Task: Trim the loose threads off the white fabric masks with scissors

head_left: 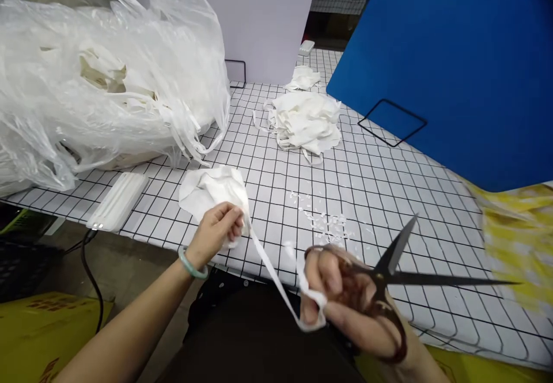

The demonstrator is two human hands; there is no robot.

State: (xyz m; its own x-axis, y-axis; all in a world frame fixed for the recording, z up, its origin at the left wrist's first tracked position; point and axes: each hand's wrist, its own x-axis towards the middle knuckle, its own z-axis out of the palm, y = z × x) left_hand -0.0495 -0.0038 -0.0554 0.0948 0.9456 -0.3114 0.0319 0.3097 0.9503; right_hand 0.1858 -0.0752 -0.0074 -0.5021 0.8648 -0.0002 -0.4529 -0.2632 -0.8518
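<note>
My left hand [216, 228] is closed on a white face mask [211, 190] near the table's front edge. The mask's white strap [272, 273] runs down and right to my right hand [341, 302]. That hand grips brown-handled scissors [397, 276] with their dark blades apart, pointing right, and its fingers also hook the strap's loop. A green bangle circles my left wrist.
A clear plastic bag [103, 78] stuffed with white masks fills the left of the black-grid white table [375, 181]. A pile of masks [305, 119] lies mid-table, small white scraps [324, 224] nearer me. A blue board [453, 66] stands right, yellow material [518, 239] beyond it.
</note>
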